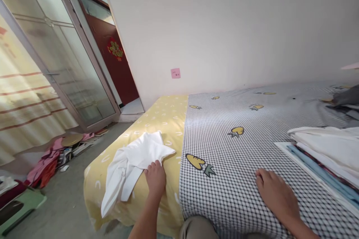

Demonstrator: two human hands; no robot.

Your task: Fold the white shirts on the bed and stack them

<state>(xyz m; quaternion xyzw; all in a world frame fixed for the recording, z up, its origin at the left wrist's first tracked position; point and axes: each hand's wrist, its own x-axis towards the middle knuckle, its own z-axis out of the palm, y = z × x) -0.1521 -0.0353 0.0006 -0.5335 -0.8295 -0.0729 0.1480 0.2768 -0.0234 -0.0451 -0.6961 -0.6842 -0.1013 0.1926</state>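
A white garment with a sleeve (143, 151), apparently a shirt, lies crumpled on the yellow cloth (171, 106) at the bed's left end. My left hand (155, 177) is closed on its near edge, fingers curled over the fabric. Part of the garment hangs down towards the bed's front corner. On the checked sheet (224, 183) rests my right hand (276, 194), its fingers curled in and holding nothing that I can see. It sits left of a stack of folded clothes (331, 136), apart from it.
Dark grey items (346, 99) lie at the bed's far right. My knee (198, 227) is at the front edge. On the floor at left are a pile of pink and red cloth (47, 160) and a green stool (25, 205). A glass door (56, 44) stands behind.
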